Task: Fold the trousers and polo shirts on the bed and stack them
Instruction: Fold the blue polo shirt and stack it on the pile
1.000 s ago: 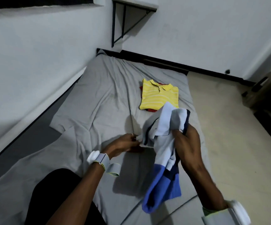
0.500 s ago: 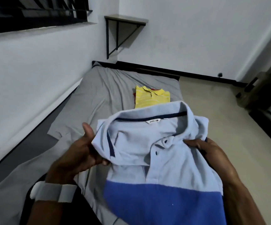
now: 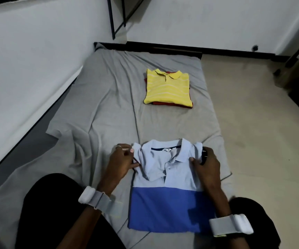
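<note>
Bed (image 3: pixel 109 105) — set lengthwise against the wall (image 3: pixel 28 60) on its left, with floor (image 3: pixel 252 123) along its right.

Near polo shirt (image 3: pixel 168 194): flat on the sheet at the bed's near end, toward the right edge, collar pointing away. It lies between the person's left leg (image 3: pixel 55 203) and right leg (image 3: pixel 249 212).

Left hand (image 3: pixel 121 160) at its left shoulder and right hand (image 3: pixel 206 166) at its right shoulder, each gripping the cloth there.

Far polo shirt (image 3: pixel 168 88): folded, well beyond the near one, toward the bed's right side. It sits on top of another folded garment (image 3: pixel 163 103) whose edges show beneath.

Bracket (image 3: pixel 116 15) — on the wall behind the bed's far left corner.
</note>
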Motion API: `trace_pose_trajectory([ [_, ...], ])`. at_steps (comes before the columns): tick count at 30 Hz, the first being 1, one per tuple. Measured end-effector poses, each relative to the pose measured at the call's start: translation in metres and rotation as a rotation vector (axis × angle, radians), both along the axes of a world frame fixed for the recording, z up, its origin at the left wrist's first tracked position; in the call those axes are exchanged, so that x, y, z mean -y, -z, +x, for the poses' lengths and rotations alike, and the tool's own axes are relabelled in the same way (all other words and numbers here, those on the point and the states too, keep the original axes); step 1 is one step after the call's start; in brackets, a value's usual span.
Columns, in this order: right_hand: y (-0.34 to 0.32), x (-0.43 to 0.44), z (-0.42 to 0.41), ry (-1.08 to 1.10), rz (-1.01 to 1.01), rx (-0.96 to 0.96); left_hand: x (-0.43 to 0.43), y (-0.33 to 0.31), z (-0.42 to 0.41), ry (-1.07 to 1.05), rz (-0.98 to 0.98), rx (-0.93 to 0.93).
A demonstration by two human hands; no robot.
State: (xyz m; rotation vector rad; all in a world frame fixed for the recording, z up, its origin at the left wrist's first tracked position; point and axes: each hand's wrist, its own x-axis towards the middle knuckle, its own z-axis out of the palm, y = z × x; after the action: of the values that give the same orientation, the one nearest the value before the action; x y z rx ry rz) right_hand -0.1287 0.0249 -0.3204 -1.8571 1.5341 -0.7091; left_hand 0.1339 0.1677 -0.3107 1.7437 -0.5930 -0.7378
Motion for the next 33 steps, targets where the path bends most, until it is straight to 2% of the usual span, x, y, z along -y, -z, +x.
trace_pose_trajectory([
  [2,-0.003,-0.010,-0.004,0.078,-0.194,-0.102,-0.008,0.006,-0.002,-0.022,0.148,0.541],
  [3,-0.009,-0.015,-0.005,0.087,-0.282,-0.102,-0.014,0.004,-0.002,0.002,0.209,0.739],
  [4,-0.020,-0.021,-0.004,0.088,-0.326,-0.058,-0.017,-0.007,-0.008,0.027,0.207,0.744],
  [6,-0.037,-0.036,0.003,0.038,-0.276,0.024,-0.015,-0.030,-0.027,0.146,0.236,0.374],
  [8,-0.041,-0.052,0.015,-0.035,-0.160,0.021,-0.010,-0.043,-0.047,0.295,0.297,-0.037],
  [9,-0.039,-0.059,0.021,-0.073,-0.127,-0.005,-0.007,-0.045,-0.053,0.348,0.281,-0.172],
  [11,-0.031,-0.069,0.032,-0.133,-0.104,-0.125,-0.002,-0.040,-0.058,0.429,0.150,-0.283],
  [13,-0.027,-0.071,0.037,-0.173,-0.099,-0.211,0.003,-0.029,-0.058,0.449,-0.073,-0.205],
  [15,-0.026,-0.072,0.039,-0.214,-0.098,-0.302,0.007,-0.022,-0.059,0.427,-0.272,0.013],
  [18,-0.025,-0.075,0.046,-0.271,-0.099,-0.446,0.012,-0.028,-0.056,0.299,-0.363,0.268],
  [21,-0.020,-0.074,0.050,-0.265,-0.135,-0.445,0.013,-0.029,-0.047,0.196,-0.291,0.478],
  [24,-0.017,-0.068,0.045,-0.280,-0.068,-0.330,0.012,-0.020,-0.053,0.359,-0.144,0.428],
  [27,-0.022,-0.065,0.039,-0.251,0.017,-0.233,0.012,-0.009,-0.068,0.504,-0.040,0.522],
  [31,-0.027,-0.062,0.034,-0.129,0.106,-0.076,0.013,-0.001,-0.075,0.466,0.000,0.595],
  [33,-0.027,-0.061,0.031,-0.086,0.214,0.032,0.013,0.001,-0.079,0.456,-0.013,0.701],
])
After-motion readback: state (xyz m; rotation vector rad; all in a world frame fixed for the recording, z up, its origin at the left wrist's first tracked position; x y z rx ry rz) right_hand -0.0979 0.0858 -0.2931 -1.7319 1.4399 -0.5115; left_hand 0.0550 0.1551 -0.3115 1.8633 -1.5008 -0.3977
